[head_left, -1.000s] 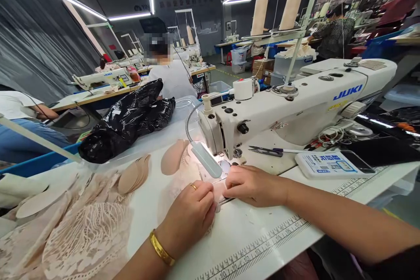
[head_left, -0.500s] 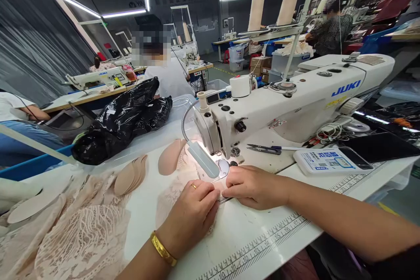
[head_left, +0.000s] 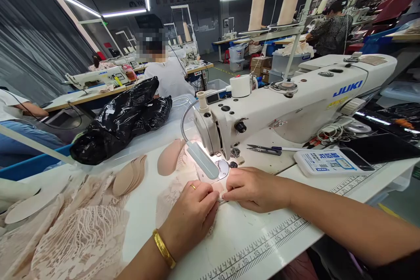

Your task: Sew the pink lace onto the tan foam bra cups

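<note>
My left hand, a ring and a gold bangle on it, presses closed fingers on a pale beige lace piece in front of the sewing machine. Opposite it, my right hand pinches the near edge of the same fabric, the fingertips of both hands almost meeting. The needle area is partly hidden behind a grey lamp head that lights the work. Just behind the lace lies a smooth beige cup-shaped pad.
Thread snips rest on the machine bed, with a white plastic case to their right. At left lie stacked beige pads and heaped lace. A black plastic bag sits behind. Co-workers sit at other machines.
Both hands stay almost in place on the lace. The view shifts very slightly. In the background, the person in the white shirt leans a little to the right.
</note>
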{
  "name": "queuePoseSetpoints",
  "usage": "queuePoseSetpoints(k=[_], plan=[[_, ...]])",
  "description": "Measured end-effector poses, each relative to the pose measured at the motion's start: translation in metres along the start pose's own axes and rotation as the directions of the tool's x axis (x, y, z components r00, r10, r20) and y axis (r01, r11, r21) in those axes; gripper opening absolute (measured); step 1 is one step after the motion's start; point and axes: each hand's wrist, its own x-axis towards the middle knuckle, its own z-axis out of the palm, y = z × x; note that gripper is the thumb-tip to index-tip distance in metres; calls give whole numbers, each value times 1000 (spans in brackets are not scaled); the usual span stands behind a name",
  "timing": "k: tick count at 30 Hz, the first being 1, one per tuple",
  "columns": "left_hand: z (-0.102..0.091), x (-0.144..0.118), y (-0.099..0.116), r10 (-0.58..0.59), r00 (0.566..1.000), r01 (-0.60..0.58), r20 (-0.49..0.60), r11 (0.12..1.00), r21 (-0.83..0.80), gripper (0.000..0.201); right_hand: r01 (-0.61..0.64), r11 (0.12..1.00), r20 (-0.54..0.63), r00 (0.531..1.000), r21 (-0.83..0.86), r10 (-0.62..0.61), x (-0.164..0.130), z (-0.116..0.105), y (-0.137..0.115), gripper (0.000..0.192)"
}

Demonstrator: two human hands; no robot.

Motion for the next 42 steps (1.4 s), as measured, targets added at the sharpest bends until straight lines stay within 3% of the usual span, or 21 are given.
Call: queuePoseSetpoints(k=[27, 42], plan=[[5, 0, -3, -13, 1000, 12, -14, 996, -86, 23, -23, 999, -8, 1000, 26, 23, 0, -3, 3, 30], [10, 7, -16, 4, 996, -7, -92, 999, -33, 25, -205, 978, -7, 979, -31, 205, 8, 5, 4, 24]])
